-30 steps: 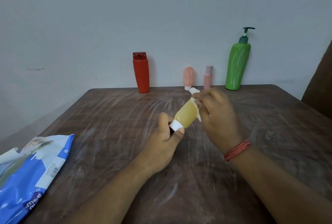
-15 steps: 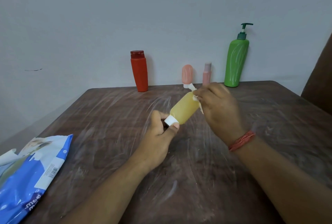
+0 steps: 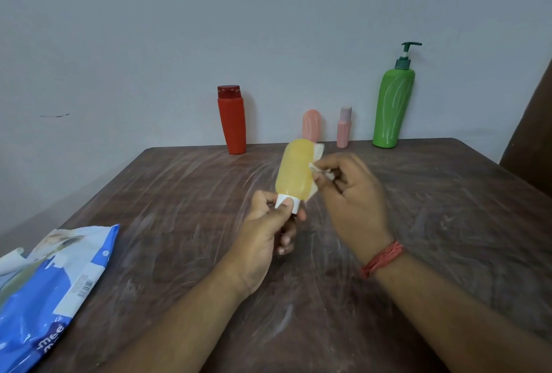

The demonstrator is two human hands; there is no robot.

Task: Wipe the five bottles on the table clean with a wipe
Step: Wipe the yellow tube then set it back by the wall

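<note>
Above the middle of the table, my left hand (image 3: 265, 229) pinches the white cap of a yellow bottle (image 3: 294, 171), which points up and away from me. My right hand (image 3: 349, 196) holds a white wipe (image 3: 319, 160) against the bottle's right side. Along the wall at the table's far edge stand a red bottle (image 3: 232, 121), a small peach bottle (image 3: 311, 125), a small pink bottle (image 3: 344, 127) and a tall green pump bottle (image 3: 392, 103).
A blue and white wipes pack (image 3: 44, 289) lies at the near left of the brown table (image 3: 433, 223). A dark brown object (image 3: 531, 139) stands past the table's right edge. A grey wall rises behind the bottles.
The yellow bottle has swung from a slant to nearly upright. My right hand with the wipe has slid from its top end down along its right side.
</note>
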